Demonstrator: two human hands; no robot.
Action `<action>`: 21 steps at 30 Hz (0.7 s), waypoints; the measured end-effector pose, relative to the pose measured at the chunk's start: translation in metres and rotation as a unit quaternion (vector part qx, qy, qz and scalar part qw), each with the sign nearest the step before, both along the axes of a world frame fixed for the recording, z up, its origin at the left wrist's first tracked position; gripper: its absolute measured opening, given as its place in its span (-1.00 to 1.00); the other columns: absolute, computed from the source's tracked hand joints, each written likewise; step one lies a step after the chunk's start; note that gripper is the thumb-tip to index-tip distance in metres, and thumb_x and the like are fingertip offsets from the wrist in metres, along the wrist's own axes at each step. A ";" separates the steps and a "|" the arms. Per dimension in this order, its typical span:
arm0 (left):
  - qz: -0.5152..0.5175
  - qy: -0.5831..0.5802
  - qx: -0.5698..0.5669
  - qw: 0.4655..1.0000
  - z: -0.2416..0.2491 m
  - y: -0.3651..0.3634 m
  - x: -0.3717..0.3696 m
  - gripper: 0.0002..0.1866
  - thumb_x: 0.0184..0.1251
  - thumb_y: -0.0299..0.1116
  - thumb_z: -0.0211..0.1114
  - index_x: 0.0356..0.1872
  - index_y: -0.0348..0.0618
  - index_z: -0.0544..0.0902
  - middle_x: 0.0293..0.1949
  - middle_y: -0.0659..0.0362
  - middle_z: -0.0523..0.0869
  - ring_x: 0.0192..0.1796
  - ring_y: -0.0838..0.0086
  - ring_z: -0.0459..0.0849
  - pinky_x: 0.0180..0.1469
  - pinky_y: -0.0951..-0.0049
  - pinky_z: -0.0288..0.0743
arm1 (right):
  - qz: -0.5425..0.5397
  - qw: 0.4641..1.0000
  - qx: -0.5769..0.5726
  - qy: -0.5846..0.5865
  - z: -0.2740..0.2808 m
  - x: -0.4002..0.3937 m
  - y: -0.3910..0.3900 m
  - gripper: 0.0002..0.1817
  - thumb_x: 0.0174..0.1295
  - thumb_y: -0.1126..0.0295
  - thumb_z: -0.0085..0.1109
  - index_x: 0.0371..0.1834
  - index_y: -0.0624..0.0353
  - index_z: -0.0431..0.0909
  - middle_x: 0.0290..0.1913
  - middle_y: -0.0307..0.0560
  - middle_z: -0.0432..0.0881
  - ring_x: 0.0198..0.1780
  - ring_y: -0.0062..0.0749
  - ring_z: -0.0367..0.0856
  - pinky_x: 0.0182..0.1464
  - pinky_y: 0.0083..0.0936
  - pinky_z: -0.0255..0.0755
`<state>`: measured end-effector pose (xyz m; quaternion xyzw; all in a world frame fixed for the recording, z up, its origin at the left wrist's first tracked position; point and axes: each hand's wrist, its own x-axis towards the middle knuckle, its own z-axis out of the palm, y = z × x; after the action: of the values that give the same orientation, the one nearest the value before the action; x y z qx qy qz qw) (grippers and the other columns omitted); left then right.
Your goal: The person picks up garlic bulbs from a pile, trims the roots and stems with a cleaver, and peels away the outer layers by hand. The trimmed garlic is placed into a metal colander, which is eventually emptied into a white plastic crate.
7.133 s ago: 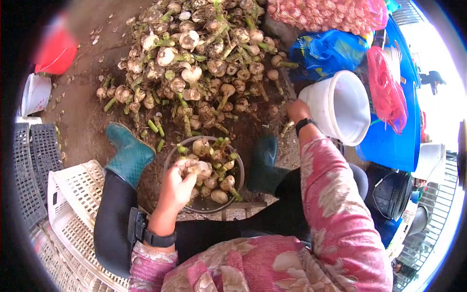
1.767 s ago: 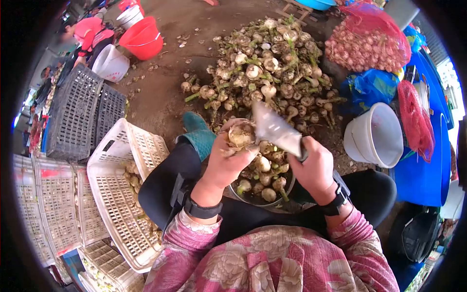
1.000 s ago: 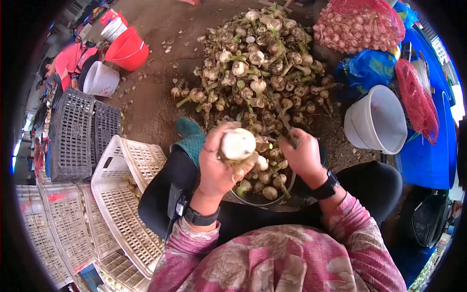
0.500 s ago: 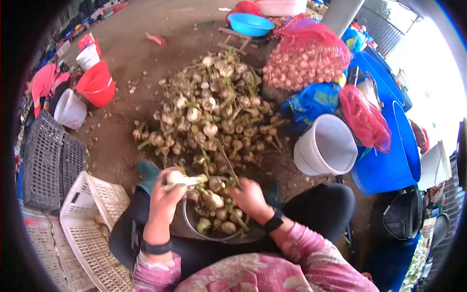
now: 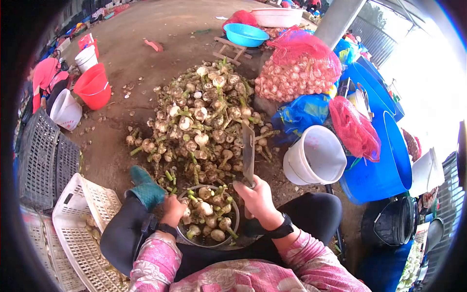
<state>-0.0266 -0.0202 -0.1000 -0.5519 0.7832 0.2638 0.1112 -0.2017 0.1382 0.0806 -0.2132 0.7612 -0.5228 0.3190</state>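
Observation:
My right hand (image 5: 260,198) is closed round the handle of a knife (image 5: 248,153), its broad blade pointing up and away over the pile. Between my legs stands a round metal basin (image 5: 237,214) holding several garlic bulbs (image 5: 204,209) with short green stems. My left hand (image 5: 173,210) is at the basin's left rim, beside my knee; its fingers point down and are partly hidden, so what they hold, if anything, does not show. Ahead lies a large heap of soil-stained fresh garlic (image 5: 199,121) on the ground.
White plastic crates (image 5: 78,219) and a dark crate (image 5: 44,155) stand at left, near a red bucket (image 5: 93,87). On the right are a white bucket (image 5: 316,155), blue barrels (image 5: 377,177) and a red net bag of garlic (image 5: 299,73). A person (image 5: 48,80) sits far left.
My left hand has moved down to the basin's left edge; the garlic bulb it held no longer shows in it. My right hand has moved right, the knife now turned upright with its blade showing.

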 end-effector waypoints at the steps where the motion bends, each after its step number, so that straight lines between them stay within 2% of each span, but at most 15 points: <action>1: 0.017 -0.020 -0.003 1.000 -0.004 0.001 -0.001 -0.46 -0.12 -0.14 0.30 -0.09 -0.26 0.52 -0.08 -0.14 0.54 0.07 0.12 0.47 0.10 0.32 0.35 | -0.004 1.000 -0.015 -0.012 -0.001 0.000 0.002 -0.82 0.06 0.35 0.15 -0.40 0.26 0.50 -0.65 -0.40 0.40 -0.60 -0.77 0.26 -0.57 -0.67 0.20; 5: 0.043 -0.041 0.018 0.998 -0.058 -0.002 -0.005 -0.49 -0.01 -0.10 0.24 -0.08 -0.22 0.48 -0.07 -0.11 0.54 0.02 0.14 0.50 0.04 0.25 0.37 | -0.023 0.995 -0.058 -0.072 -0.010 0.005 0.015 -0.87 0.07 0.38 0.12 -0.38 0.21 0.48 -0.65 -0.41 0.39 -0.65 -0.77 0.25 -0.65 -0.70 0.13; 7: 0.059 0.031 0.009 0.998 -0.083 0.002 0.008 -0.55 0.02 -0.09 0.23 -0.16 -0.22 0.51 -0.17 -0.08 0.60 -0.11 0.14 0.58 -0.06 0.22 0.44 | -0.024 0.992 -0.045 -0.119 -0.009 0.008 0.022 -0.87 0.07 0.41 0.11 -0.34 0.21 0.47 -0.64 -0.40 0.40 -0.67 -0.76 0.26 -0.68 -0.71 0.12; 8: 0.069 0.075 0.059 0.993 -0.078 0.001 0.015 -0.58 0.02 -0.10 0.24 -0.21 -0.23 0.50 -0.29 -0.06 0.62 -0.24 0.13 0.61 -0.18 0.20 0.46 | -0.008 0.994 -0.015 -0.112 -0.021 0.003 0.029 -0.85 0.06 0.45 0.08 -0.29 0.20 0.46 -0.64 -0.37 0.40 -0.71 -0.73 0.27 -0.72 -0.71 0.11; 9: 0.086 0.114 0.105 0.984 -0.070 -0.001 0.016 -0.61 0.03 -0.10 0.24 -0.27 -0.23 0.50 -0.40 -0.04 0.64 -0.37 0.11 0.63 -0.29 0.17 0.47 | -0.020 0.988 -0.016 -0.155 -0.010 0.001 0.031 -0.86 0.04 0.48 0.06 -0.30 0.20 0.47 -0.63 -0.38 0.38 -0.73 -0.71 0.26 -0.74 -0.70 0.09; 10: 0.063 0.152 0.060 0.985 -0.081 -0.004 0.022 -0.63 -0.02 -0.13 0.28 -0.35 -0.26 0.49 -0.58 0.02 0.62 -0.54 0.09 0.59 -0.43 0.16 0.44 | -0.045 0.983 0.000 -0.180 -0.007 0.000 0.030 -0.88 0.06 0.48 0.06 -0.31 0.20 0.46 -0.63 -0.36 0.37 -0.76 -0.68 0.24 -0.77 -0.69 0.08; 12: 0.079 0.093 0.086 0.989 -0.048 -0.002 0.008 -0.63 -0.05 -0.20 0.28 -0.29 -0.28 0.51 -0.39 -0.07 0.63 -0.35 0.07 0.61 -0.30 0.18 0.47 | -0.072 0.980 -0.048 -0.179 -0.007 -0.002 0.029 -0.89 0.10 0.43 0.09 -0.34 0.21 0.45 -0.59 -0.32 0.41 -0.69 -0.69 0.28 -0.69 -0.71 0.18; 13: 0.054 0.093 0.069 0.992 -0.062 -0.005 0.005 -0.63 -0.05 -0.22 0.27 -0.27 -0.28 0.51 -0.34 -0.09 0.63 -0.29 0.07 0.61 -0.26 0.18 0.47 | -0.067 0.983 -0.033 -0.168 -0.008 -0.005 0.028 -0.91 0.11 0.44 0.09 -0.37 0.21 0.45 -0.57 -0.35 0.41 -0.59 -0.72 0.31 -0.59 -0.73 0.21; 15: 0.000 0.081 0.044 0.996 -0.037 -0.001 -0.016 -0.62 -0.06 -0.24 0.26 -0.21 -0.25 0.52 -0.27 -0.10 0.61 -0.20 0.04 0.59 -0.19 0.18 0.46 | -0.050 0.982 -0.080 -0.162 -0.016 -0.006 0.026 -0.94 0.10 0.46 0.09 -0.40 0.21 0.45 -0.56 -0.39 0.40 -0.54 -0.75 0.31 -0.52 -0.74 0.20; 17: -0.069 0.113 0.001 0.991 -0.023 0.002 -0.037 -0.63 -0.06 -0.27 0.25 -0.19 -0.22 0.53 -0.22 -0.08 0.60 -0.17 0.04 0.57 -0.14 0.19 0.45 | -0.035 0.983 -0.070 -0.164 -0.019 -0.005 0.022 -0.95 0.10 0.47 0.08 -0.41 0.21 0.45 -0.55 -0.39 0.41 -0.53 -0.75 0.30 -0.49 -0.74 0.20; 18: -0.063 0.125 0.087 0.986 -0.010 0.002 -0.051 -0.66 -0.06 -0.30 0.24 -0.22 -0.25 0.53 -0.12 -0.09 0.56 -0.09 0.08 0.54 -0.07 0.22 0.42 | -0.028 0.984 -0.066 -0.164 -0.021 -0.006 0.020 -0.95 0.11 0.48 0.07 -0.42 0.21 0.45 -0.54 -0.40 0.42 -0.52 -0.76 0.30 -0.48 -0.74 0.19; 19: -0.092 0.142 0.058 0.984 -0.019 0.005 -0.059 -0.65 -0.05 -0.35 0.23 -0.18 -0.25 0.54 -0.09 -0.08 0.55 -0.08 0.10 0.54 -0.06 0.26 0.42 | -0.035 0.983 -0.065 -0.168 -0.023 -0.007 0.018 -0.95 0.11 0.48 0.07 -0.43 0.21 0.45 -0.55 -0.40 0.41 -0.53 -0.76 0.30 -0.48 -0.74 0.19; 21: -0.203 0.303 -0.081 0.928 -0.074 -0.001 -0.069 -0.56 -0.09 -0.43 0.22 -0.05 -0.14 0.51 -0.35 0.00 0.63 -0.33 0.20 0.62 -0.27 0.30 0.49 | -0.048 0.982 -0.060 -0.173 -0.029 -0.009 0.014 -0.95 0.11 0.48 0.06 -0.44 0.20 0.44 -0.56 -0.40 0.40 -0.54 -0.76 0.29 -0.50 -0.74 0.19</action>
<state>-0.0956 -0.0208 -0.1743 -0.2819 0.8937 0.3258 -0.1253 -0.2107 0.1525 0.0516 -0.1011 0.6708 -0.6117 0.4069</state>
